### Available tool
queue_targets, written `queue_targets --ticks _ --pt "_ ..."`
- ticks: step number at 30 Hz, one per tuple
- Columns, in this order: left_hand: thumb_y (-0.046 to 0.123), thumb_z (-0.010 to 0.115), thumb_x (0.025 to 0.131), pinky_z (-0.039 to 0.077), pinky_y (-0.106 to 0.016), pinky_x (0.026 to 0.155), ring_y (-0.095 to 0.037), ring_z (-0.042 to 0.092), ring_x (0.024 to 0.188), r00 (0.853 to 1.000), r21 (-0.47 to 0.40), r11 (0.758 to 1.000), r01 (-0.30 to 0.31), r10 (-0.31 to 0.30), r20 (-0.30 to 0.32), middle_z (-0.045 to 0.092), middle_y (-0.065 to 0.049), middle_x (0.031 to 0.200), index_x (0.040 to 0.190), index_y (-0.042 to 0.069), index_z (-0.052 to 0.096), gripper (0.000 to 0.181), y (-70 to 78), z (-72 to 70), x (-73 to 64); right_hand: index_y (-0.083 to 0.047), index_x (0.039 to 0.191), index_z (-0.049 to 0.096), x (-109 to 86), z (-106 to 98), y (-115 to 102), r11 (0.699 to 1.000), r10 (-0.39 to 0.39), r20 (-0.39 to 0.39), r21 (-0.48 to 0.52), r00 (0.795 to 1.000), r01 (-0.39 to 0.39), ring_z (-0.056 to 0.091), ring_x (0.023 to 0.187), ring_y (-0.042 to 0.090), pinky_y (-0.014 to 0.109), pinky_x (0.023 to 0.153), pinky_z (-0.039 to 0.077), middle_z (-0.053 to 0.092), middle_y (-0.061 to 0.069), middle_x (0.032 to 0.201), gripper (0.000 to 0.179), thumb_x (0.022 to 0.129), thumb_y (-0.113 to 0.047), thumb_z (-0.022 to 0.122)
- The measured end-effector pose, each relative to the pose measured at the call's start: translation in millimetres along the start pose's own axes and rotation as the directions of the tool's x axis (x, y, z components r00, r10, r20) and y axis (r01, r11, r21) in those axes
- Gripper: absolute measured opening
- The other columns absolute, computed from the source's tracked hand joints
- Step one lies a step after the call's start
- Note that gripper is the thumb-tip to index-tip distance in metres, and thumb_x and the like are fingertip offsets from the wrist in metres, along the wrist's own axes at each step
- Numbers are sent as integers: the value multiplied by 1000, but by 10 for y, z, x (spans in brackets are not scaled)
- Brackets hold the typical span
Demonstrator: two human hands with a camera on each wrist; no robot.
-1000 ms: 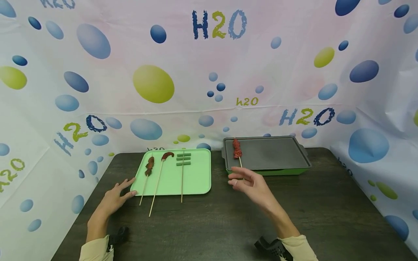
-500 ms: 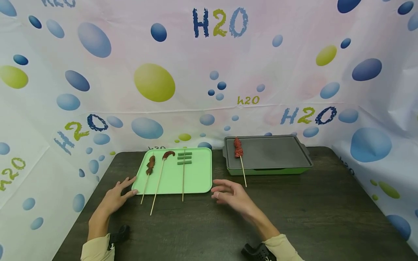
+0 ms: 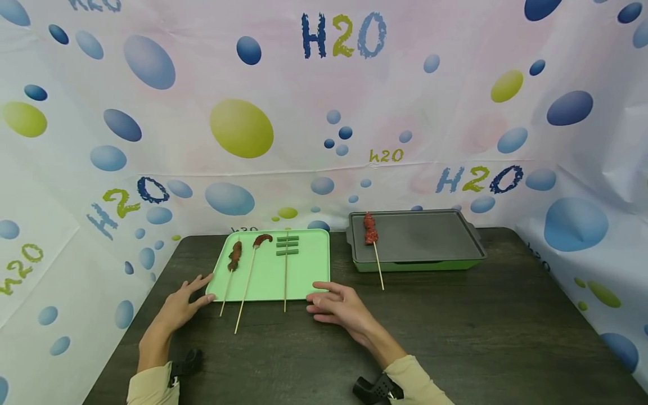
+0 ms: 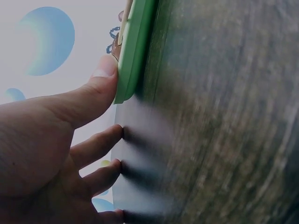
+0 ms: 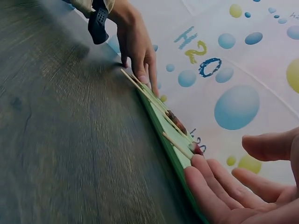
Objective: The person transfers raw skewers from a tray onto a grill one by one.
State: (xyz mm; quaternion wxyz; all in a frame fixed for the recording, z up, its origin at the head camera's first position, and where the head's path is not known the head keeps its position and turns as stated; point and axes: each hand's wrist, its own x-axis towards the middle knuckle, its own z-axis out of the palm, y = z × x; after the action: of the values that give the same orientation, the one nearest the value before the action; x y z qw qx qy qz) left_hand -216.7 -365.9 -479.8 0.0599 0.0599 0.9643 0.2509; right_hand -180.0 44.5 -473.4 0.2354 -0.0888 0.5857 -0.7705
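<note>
A light green tray (image 3: pixel 310 273) lies at the table's back left with three skewers on it: one with brown meat pieces (image 3: pixel 235 256), one with a curled dark red piece (image 3: pixel 262 240), one with green bean-like sticks (image 3: pixel 287 252). Their bare stick ends jut over the front rim. My left hand (image 3: pixel 178 308) rests at the tray's front left corner, its thumb (image 4: pixel 106 70) against the rim and the other fingertips down on the table. With fingers loosely extended, my right hand (image 3: pixel 341 309) overlaps the front right corner and holds nothing.
Right of the tray stands a grey griddle plate (image 3: pixel 425 236) on a green base. A skewer of red meat (image 3: pixel 370 229) lies across its left end, stick pointing forward. Behind the dark wooden table (image 3: pixel 455 320) hangs a printed curtain (image 3: pixel 304 84).
My right hand has left the red meat skewer on the griddle and moved left to the tray's front right corner. My left hand stays at the tray's left corner.
</note>
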Motion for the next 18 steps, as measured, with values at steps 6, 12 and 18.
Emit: queue_targets --ticks 6,12,18 --pt "39 65 101 23 -83 104 -67 16 141 1000 6 1000 6 -6 8 27 -38 157 156 -1 39 73 4 -11 5 5 156 35 151 92 31 998 24 -4 66 1000 -24 62 124 42 48 96 57 48 32 148 57 105 -7 57" --pt "39 65 101 24 -82 104 -67 16 141 1000 7 1000 1 -1 1 28 -37 157 155 -1 39 72 -2 -11 6 5 157 33 306 164 47 994 74 15 80 997 -75 59 125 48 51 94 57 47 32 150 57 105 -7 55" --pt "38 67 100 23 -83 104 -67 16 141 1000 -8 1000 -10 10 -5 28 -37 157 155 -1 40 72 -19 -5 5 6 158 30 410 246 91 988 108 37 110 993 -112 57 127 50 54 95 56 42 33 153 59 106 -6 54"
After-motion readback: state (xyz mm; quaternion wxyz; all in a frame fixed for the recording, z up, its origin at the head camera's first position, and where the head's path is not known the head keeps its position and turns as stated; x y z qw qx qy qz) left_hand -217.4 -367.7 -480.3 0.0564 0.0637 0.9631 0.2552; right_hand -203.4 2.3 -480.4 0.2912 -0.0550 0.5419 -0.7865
